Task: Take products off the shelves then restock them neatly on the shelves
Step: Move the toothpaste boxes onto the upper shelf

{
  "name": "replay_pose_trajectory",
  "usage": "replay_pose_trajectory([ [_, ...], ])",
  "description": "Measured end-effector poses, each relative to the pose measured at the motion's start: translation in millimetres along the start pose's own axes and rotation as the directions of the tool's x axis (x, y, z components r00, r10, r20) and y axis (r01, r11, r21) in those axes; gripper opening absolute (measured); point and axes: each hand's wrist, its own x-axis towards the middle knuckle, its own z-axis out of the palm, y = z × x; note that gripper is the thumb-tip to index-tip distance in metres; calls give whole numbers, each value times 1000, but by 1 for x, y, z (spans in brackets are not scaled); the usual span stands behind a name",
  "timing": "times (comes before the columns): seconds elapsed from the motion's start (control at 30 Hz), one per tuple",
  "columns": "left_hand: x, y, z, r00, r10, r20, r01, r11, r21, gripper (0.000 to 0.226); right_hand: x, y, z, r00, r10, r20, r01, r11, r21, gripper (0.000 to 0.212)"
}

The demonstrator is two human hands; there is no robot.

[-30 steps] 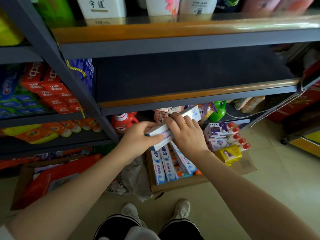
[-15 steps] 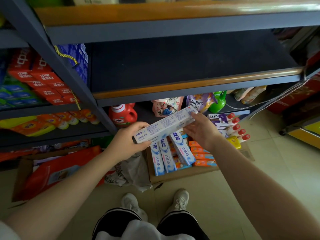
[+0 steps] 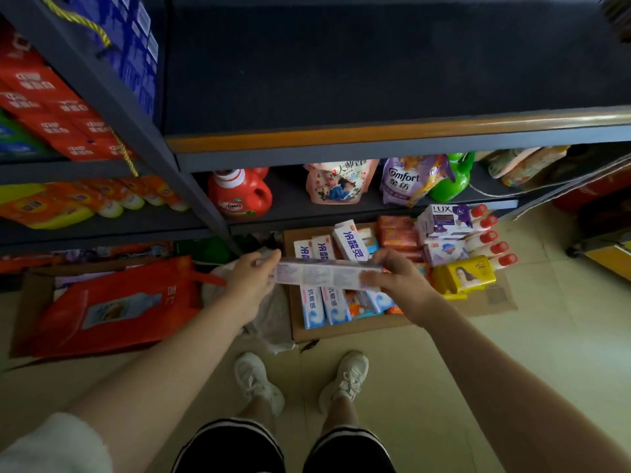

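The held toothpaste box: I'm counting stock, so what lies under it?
Under the toothpaste box, an open cardboard carton holds three white-blue toothpaste boxes and orange packs. Their middles are covered.

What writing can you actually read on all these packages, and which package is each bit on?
"LUX": white and purple soap box.
"Comfort", "金纺": purple softener pouch.
"OMO", upside down: red detergent jug.
"冷酸灵": white and blue toothpaste cartons in the cardboard box.
"抗敏感": the same cartons, lower down.
Too blurred: the long pale carton in both hands, and the red boxes on the left shelf.
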Motion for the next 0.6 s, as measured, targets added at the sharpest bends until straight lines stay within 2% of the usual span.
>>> replay_pose_trajectory([
  [0.1, 15, -9, 19, 983, -178, 43, 183, 939, -293, 39, -2, 15, 8, 994, -55, 96, 86, 928, -362, 34],
  [0.17, 22, -21, 34, 966, -220, 136, 252, 916, -311, 28, 2, 27, 16, 984, -74, 159, 156, 784, -601, 43],
  [0.23, 30, -36, 48, 958, -223, 182, 261, 940, -218, 22, 10, 42, 24, 986, -66, 154, 160, 646, -746, 64],
  [0.3, 41, -50, 55, 964, -208, 168, 236, 957, -167, 30, 19, 59, 36, 985, -90, 145, 171, 560, -811, 71],
  [0.37, 53, -57, 56, 976, -169, 136, 190, 969, -159, 35, 26, 76, 46, 973, -104, 205, 230, 494, -839, 74],
  [0.47, 67, -63, 50, 995, -24, 94, 33, 995, -93, 40, 40, 87, 50, 935, -87, 344, 341, 489, -803, 67],
  [0.53, 75, -66, 44, 990, 62, 130, -52, 996, -79, 49, 52, 90, 41, 952, -208, 223, 302, 538, -787, 62],
  [0.6, 84, -72, 40, 984, 86, 155, -76, 995, -67, 42, 68, 96, 25, 937, -348, -17, 198, 573, -796, 46],
])
